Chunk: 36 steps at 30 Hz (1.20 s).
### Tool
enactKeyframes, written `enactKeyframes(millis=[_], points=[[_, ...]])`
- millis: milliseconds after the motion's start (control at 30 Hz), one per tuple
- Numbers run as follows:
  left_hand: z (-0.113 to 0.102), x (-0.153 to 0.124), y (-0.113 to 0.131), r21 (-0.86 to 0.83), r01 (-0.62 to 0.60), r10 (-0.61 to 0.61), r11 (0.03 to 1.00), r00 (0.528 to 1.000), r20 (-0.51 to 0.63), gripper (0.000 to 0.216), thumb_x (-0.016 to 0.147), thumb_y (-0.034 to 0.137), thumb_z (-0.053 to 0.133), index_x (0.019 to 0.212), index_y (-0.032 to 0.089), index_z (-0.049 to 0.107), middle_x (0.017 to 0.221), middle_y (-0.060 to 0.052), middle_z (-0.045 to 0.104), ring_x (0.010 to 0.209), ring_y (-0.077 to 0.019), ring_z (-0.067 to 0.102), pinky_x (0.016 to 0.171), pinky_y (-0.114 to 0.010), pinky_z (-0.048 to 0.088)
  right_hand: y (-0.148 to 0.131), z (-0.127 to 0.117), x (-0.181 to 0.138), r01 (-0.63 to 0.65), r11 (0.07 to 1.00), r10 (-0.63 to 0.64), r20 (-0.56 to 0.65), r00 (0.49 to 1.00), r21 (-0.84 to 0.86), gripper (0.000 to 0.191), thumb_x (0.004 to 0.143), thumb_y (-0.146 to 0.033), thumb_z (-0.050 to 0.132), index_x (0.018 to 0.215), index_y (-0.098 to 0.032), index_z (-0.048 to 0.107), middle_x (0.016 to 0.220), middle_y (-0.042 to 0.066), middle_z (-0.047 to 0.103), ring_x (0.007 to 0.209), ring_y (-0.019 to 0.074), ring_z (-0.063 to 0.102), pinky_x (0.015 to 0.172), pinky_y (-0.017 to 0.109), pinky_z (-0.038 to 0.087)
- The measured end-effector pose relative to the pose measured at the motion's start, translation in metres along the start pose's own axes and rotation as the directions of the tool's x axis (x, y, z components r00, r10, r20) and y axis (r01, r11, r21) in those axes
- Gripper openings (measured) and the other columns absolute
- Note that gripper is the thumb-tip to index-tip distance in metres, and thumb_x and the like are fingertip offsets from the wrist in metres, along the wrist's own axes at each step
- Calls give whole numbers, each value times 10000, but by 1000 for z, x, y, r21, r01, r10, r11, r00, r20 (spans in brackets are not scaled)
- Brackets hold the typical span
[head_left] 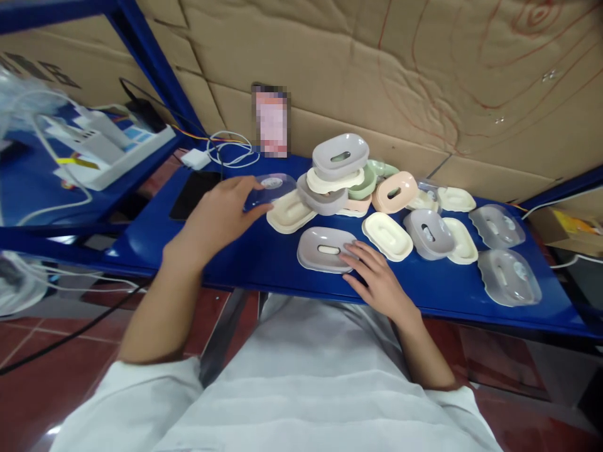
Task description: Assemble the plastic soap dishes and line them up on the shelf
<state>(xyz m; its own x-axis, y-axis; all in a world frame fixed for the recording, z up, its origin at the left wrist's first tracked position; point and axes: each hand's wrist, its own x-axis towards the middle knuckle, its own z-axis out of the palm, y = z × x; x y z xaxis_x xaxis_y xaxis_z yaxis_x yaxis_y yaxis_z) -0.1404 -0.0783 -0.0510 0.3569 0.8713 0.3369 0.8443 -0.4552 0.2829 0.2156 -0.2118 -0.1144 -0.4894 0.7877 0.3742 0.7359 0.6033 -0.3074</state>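
Observation:
My left hand grips a clear plastic lid with a small round label, thumb and fingers at its left edge. On the blue shelf in front of me lies a grey soap dish with an oval slot, a cream piece showing through it. My right hand rests its fingers on that dish's right end, fingers stretched out. Beside the lid sits a cream tray. A pile of soap dish parts, topped by a grey one, stands just behind.
More parts spread to the right: a peach dish, a grey dish, a cream tray and clear lids. A phone leans on the cardboard. A dark phone-like slab and white cable lie left.

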Motion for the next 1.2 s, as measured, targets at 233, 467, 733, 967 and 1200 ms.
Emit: enactKeyframes(millis=[233,467,733,967,1200], points=[[39,-58,68,-193,-414,379,890,904,-197,373,1109,423,668,1419,217,648,1531,-139,679,1477,-302,631,1233,-480,563,-1,3,-8,-49,998,43,-163,986,-34,1060,1049,-330,755,1802,-450,19,1894,45,-62,1724,408,213,1326,670,418],[67,-48,66,-233,-520,503,822,854,-131,541,1107,356,673,1610,207,541,1611,-156,631,1569,-320,551,1287,-533,526,0,-2,2,-23,1000,23,14,1000,-2,846,1112,-288,641,1806,-396,168,1848,80,285,1688,323,355,1339,594,431],[67,-53,53,-170,-609,590,774,793,-156,642,1111,319,668,1702,235,430,1665,-140,581,1588,-299,516,1292,-515,532,2,0,1,17,999,-18,-30,999,-45,740,1118,-239,614,1777,-377,308,1813,79,372,1666,317,401,1322,593,457],[72,-53,52,-96,-634,606,768,766,-214,641,1086,311,716,1670,197,479,1610,-152,633,1544,-302,566,1256,-487,573,1,0,1,16,997,-20,-49,999,-74,693,1111,-226,621,1747,-377,390,1801,64,398,1668,312,399,1327,584,448],[70,-55,51,-123,-680,647,723,728,-226,642,1074,334,745,1658,225,503,1586,-115,663,1543,-294,574,1260,-487,569,-2,-2,0,-58,998,58,1,998,-4,895,1082,-352,701,1802,-403,172,1877,72,182,1709,342,293,1357,585,395]])
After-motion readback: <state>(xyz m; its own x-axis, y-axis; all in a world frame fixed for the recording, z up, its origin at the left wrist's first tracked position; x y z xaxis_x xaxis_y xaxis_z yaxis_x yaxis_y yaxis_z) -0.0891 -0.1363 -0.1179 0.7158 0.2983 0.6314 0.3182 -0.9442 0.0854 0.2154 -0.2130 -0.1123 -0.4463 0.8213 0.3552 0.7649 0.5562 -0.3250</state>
